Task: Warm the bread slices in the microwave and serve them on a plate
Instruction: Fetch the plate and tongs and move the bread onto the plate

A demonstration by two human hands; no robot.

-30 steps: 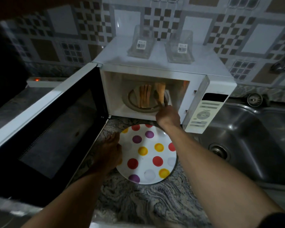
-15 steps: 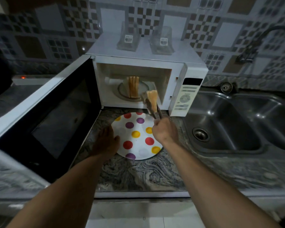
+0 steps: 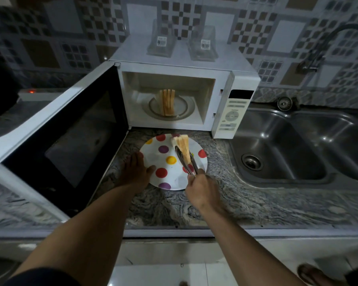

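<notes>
1. One plate (image 3: 174, 177); one open microwave (image 3: 232, 79), about four slices (image 3: 167, 102) upright inside.
2. One tongs (image 3: 186, 165) clamps bread (image 3: 182, 145) over the plate; slice count unclear.
3. Right hand (image 3: 201, 188) fingers curled round tongs; left hand (image 3: 134, 172) flat, fingers straight, at plate's left rim.

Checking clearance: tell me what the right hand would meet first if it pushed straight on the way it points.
Probably the microwave, at its lower front edge: the right hand aims tongs and gripped bread slices forward over the plate. Height is unclear; the plate could come first.
</notes>
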